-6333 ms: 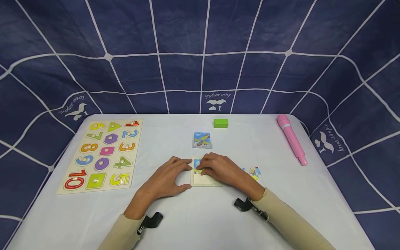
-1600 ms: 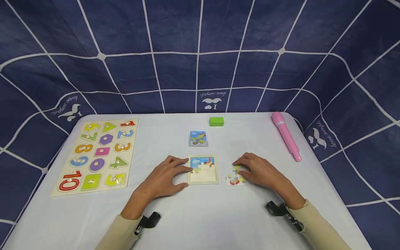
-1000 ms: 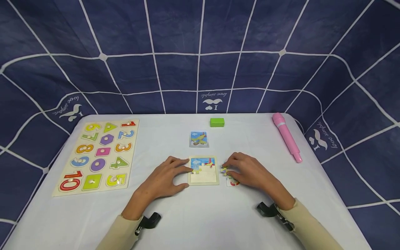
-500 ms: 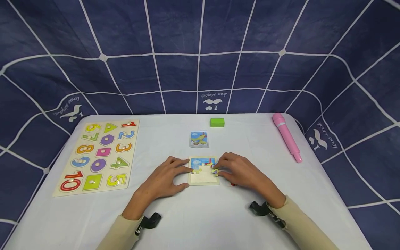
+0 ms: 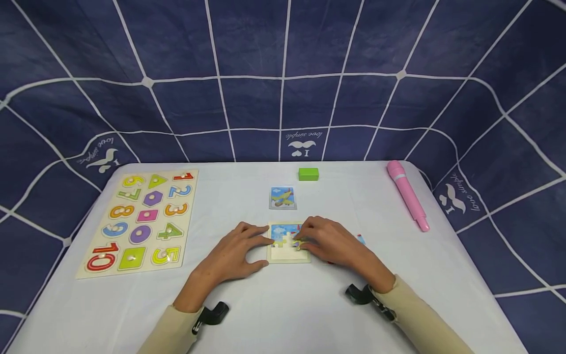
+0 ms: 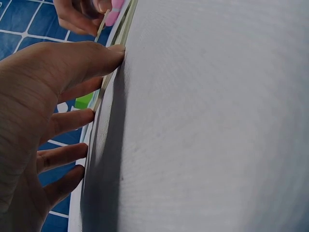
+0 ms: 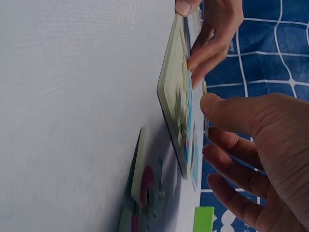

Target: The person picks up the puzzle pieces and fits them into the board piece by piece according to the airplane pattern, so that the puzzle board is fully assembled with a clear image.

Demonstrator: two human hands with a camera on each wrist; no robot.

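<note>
A small jigsaw board (image 5: 287, 255) lies on the white table, its top rows filled with blue sky and red-and-yellow pieces, its lower part bare wood. My left hand (image 5: 236, 253) rests at the board's left side; in the left wrist view the thumb (image 6: 116, 52) touches the edge and the fingers are spread. Over the board's right half, my right hand (image 5: 329, 239) pinches a yellowish puzzle piece (image 5: 297, 244) between thumb and fingers. That piece (image 7: 206, 123) appears edge-on above the board in the right wrist view. Loose pieces (image 7: 141, 166) lie beside the board, mostly hidden by my right hand in the head view.
An airplane picture card (image 5: 283, 197) lies behind the board, with a green block (image 5: 308, 174) farther back. A number-and-shape peg board (image 5: 139, 223) covers the table's left side. Toward the right lies a pink microphone-like toy (image 5: 408, 195). A dark blue cloth (image 5: 256, 103) hangs behind.
My right hand went from the board to the loose pieces, took one, and carried it left over the board. My left hand stays at the board's edge.
</note>
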